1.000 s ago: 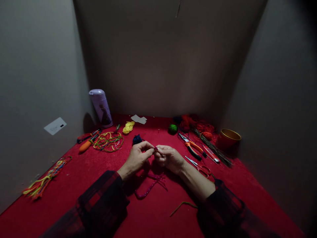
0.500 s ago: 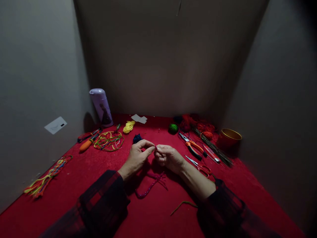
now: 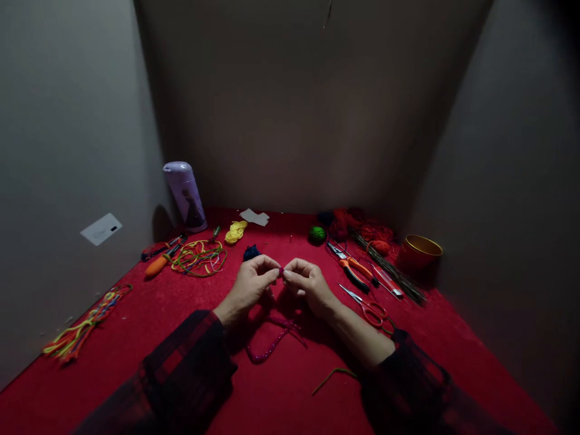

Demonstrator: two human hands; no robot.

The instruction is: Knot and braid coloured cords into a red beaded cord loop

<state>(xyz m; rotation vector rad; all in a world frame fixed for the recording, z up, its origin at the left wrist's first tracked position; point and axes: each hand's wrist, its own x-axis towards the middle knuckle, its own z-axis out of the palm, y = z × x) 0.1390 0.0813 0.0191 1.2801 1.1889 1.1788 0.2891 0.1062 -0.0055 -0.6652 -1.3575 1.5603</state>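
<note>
My left hand (image 3: 254, 282) and my right hand (image 3: 309, 285) meet fingertip to fingertip above the red cloth. Both pinch one magenta cord (image 3: 281, 272), of which only a short bit shows between the fingers. Below them, a beaded-looking length of magenta cord (image 3: 267, 355) lies in a loop on the cloth, its loose ends to the right. Whether it joins the pinched bit is hidden. Just behind my left hand sits a dark blue yarn ball (image 3: 251, 252). Red-handled scissors (image 3: 369, 309) rest to the right of my right hand.
Pliers (image 3: 352, 269), a red cutter (image 3: 388, 281), sticks (image 3: 394, 266) and a red pot (image 3: 419, 252) lie right. At left are a purple bottle (image 3: 186, 199), an orange-handled tool (image 3: 156, 266), tangled cords (image 3: 199, 258) and a braided bundle (image 3: 90, 320). Yellow yarn (image 3: 236, 232) and a green ball (image 3: 316, 234) stand behind.
My right hand has turned, its thumb and forefinger now facing those of the left hand over the cord. My left hand has shifted slightly left and stays pinched.
</note>
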